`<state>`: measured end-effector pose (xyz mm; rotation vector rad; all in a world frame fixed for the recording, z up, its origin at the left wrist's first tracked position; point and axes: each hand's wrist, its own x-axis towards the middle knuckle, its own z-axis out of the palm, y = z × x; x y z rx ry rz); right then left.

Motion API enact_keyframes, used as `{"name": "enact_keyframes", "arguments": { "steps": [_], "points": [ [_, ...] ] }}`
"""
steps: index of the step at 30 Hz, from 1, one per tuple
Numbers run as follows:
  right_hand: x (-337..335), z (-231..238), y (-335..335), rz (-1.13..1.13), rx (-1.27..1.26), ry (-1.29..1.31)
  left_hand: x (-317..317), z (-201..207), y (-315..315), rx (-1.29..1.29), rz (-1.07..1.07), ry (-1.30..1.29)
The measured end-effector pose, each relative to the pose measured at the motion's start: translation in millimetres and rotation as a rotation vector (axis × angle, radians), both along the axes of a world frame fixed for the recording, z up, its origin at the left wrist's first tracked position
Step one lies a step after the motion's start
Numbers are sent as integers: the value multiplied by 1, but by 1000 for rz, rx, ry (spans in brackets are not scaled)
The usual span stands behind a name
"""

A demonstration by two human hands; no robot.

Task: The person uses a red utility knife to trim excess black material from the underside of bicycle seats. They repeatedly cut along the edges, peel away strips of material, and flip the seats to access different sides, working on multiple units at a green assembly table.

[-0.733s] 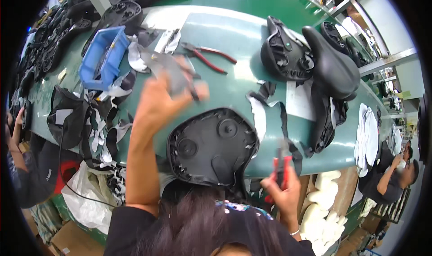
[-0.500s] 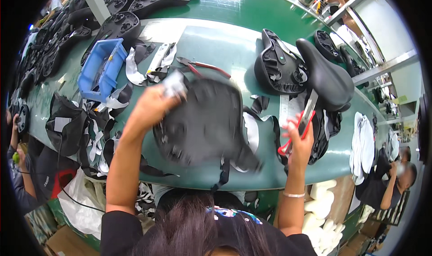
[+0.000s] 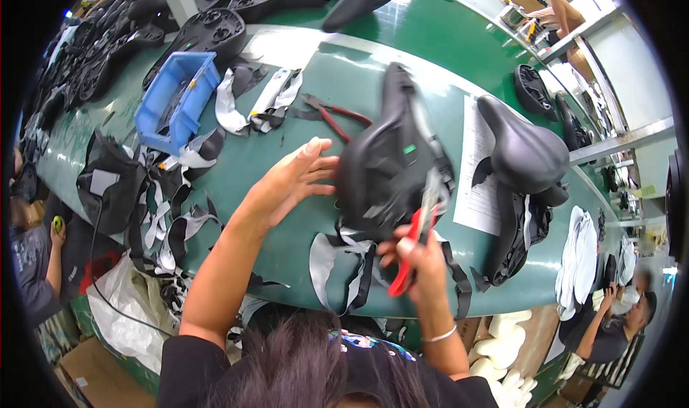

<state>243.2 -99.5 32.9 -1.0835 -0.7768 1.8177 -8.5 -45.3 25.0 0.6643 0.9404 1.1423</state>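
Observation:
A black bicycle saddle lies in front of me, its hollow underside up and its nose pointing away; motion blurs it. My left hand is open at its left edge, with the fingers spread; whether the fingertips touch it, I cannot tell. My right hand is closed around red-handled scissors, whose metal blades point away over the saddle's right side. Red-handled pliers lie beyond the left hand. Black and white cut strips lie at the saddle's near end.
At left stands a blue bin, with fabric scraps nearby. Another saddle rests right of a printed sheet. White pads hang at the right edge. Saddle shells are heaped far left.
The blurred black piece has left my left hand, which is now open. The underside-up saddle has come nearer, and my right hand with the scissors moved left. Another saddle now shows at the far side.

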Motion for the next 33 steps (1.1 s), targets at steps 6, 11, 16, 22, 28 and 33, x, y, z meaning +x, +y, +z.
{"name": "enact_keyframes", "arguments": {
  "steps": [6, 11, 16, 22, 28, 33],
  "points": [
    [16, 7, -35, 256, 452, -627, -23, 11, -2, -95, -89, 143],
    [38, 18, 2, 254, 1139, -1112, -30, 44, 10, -62, -167, 366],
    [30, 41, 27, 515, 1297, -1479, -17, 71, 27, 1, -236, 639],
    [16, 4, -46, 356, 977, -1299, -28, 48, 0, -47, -45, 618],
    [14, 29, -78, 350, 574, -1072, -24, 40, -58, -53, 237, 462],
    [-30, 24, -14, -80, 941, -852, -16, 37, -75, 25, 354, 340]
  ]
}}
